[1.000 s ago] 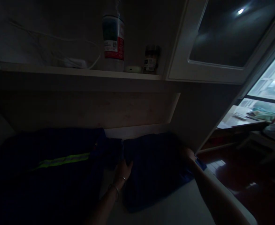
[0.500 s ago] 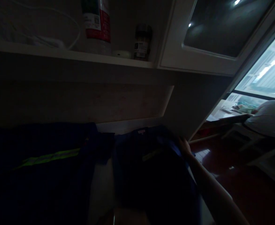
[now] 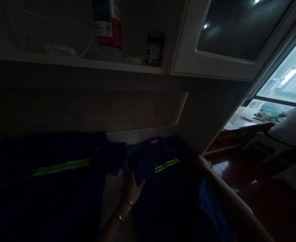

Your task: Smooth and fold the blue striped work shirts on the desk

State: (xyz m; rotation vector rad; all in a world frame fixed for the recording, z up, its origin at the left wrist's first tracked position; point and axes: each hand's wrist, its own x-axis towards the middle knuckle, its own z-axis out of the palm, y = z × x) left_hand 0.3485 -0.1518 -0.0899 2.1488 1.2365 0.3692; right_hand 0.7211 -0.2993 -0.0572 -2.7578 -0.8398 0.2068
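A dark blue work shirt [image 3: 168, 181] with a yellow-green reflective stripe and a small collar label lies in front of me on a pale surface [image 3: 112, 191]. My left hand [image 3: 133, 187] rests flat on its left edge, a bracelet on the wrist. At the shirt's right edge my right hand [image 3: 204, 164] touches the cloth; the dim light hides whether its fingers grip it. A second dark blue garment [image 3: 49, 178] with a longer reflective stripe lies spread to the left.
A shelf [image 3: 74, 62] above carries a red-and-white bottle [image 3: 109, 28], a small dark jar [image 3: 153, 48], a white cable and a small white object. A white cabinet door [image 3: 223, 40] hangs at the upper right. A bright window, a desk and a white chair stand at right.
The shirt's front with its reflective stripe now lies spread out. My left hand has come back into view on the shirt's left edge. My right hand has stayed at the right edge.
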